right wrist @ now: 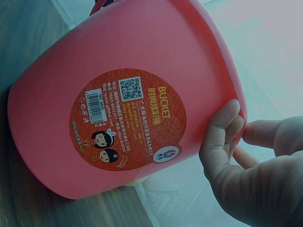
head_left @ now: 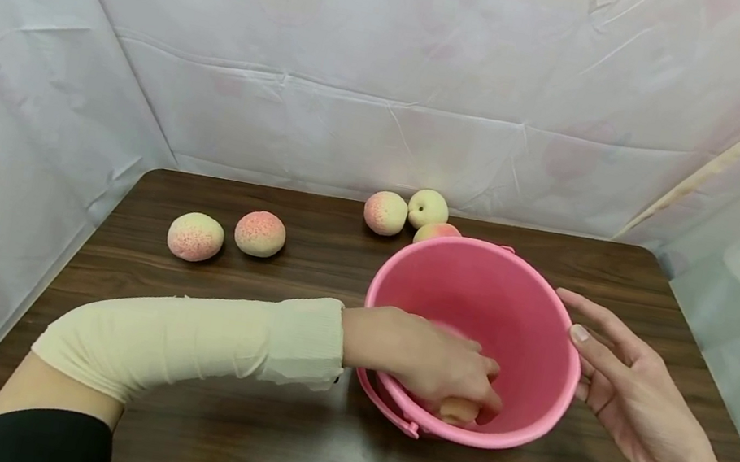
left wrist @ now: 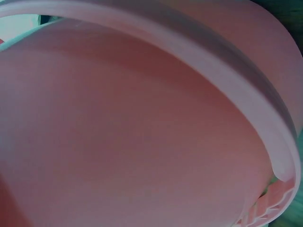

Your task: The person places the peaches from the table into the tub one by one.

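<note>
A pink bucket [head_left: 480, 283] stands on the table, its opening tipped toward me. My left hand [head_left: 443, 364] reaches over the near-left rim into it, fingers bent down round a peach [head_left: 459, 410]; the hand hides part of that peach. At the bucket's right side my right hand [head_left: 638, 394] holds the rim, with the thumb at the edge and the other fingers against the outer wall, as the right wrist view shows. In that view a round red label [right wrist: 128, 120] is on the bucket wall. The left wrist view is filled by the bucket wall [left wrist: 132, 123].
Two peaches, one paler [head_left: 195, 237] and one pinker [head_left: 260, 234], lie on the wooden table [head_left: 214, 443] at left. Behind the bucket are three more, including a pale one [head_left: 428, 209]. White sheeting [head_left: 375, 34] encloses the back and sides.
</note>
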